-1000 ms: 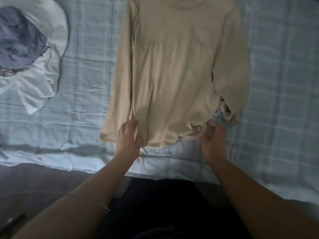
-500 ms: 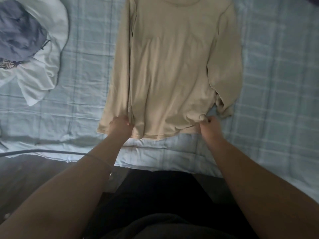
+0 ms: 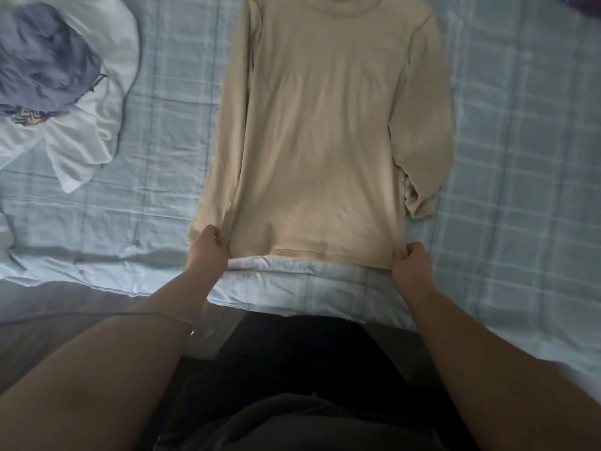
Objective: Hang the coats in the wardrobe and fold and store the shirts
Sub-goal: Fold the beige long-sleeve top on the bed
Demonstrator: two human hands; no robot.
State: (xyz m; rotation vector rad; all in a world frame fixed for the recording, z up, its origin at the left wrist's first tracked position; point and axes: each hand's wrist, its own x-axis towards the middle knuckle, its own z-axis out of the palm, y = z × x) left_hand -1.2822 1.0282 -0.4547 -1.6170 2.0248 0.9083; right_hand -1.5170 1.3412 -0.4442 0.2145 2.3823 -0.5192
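While the beige shirt [image 3: 325, 131] lies flat on the bed [image 3: 520, 125], L hand [image 3: 209, 250] pinches its hem at 7 o'clock & R hand [image 3: 411, 265] at 5.

A light blue bedspread [image 3: 520, 157] with a checked pattern of paler and darker lines covers the bed from the left edge to the right edge, lying in soft wrinkles. Along the near edge a paler, plain strip of sheet [image 3: 292, 288] shows beneath it and hangs over the side. Below the near left corner lies grey-brown floor [image 3: 48, 320]. Dark clothing [image 3: 309, 369] on the person stands against the near edge. Something dark purple [image 3: 587, 6] shows at the far right corner, too little to identify.
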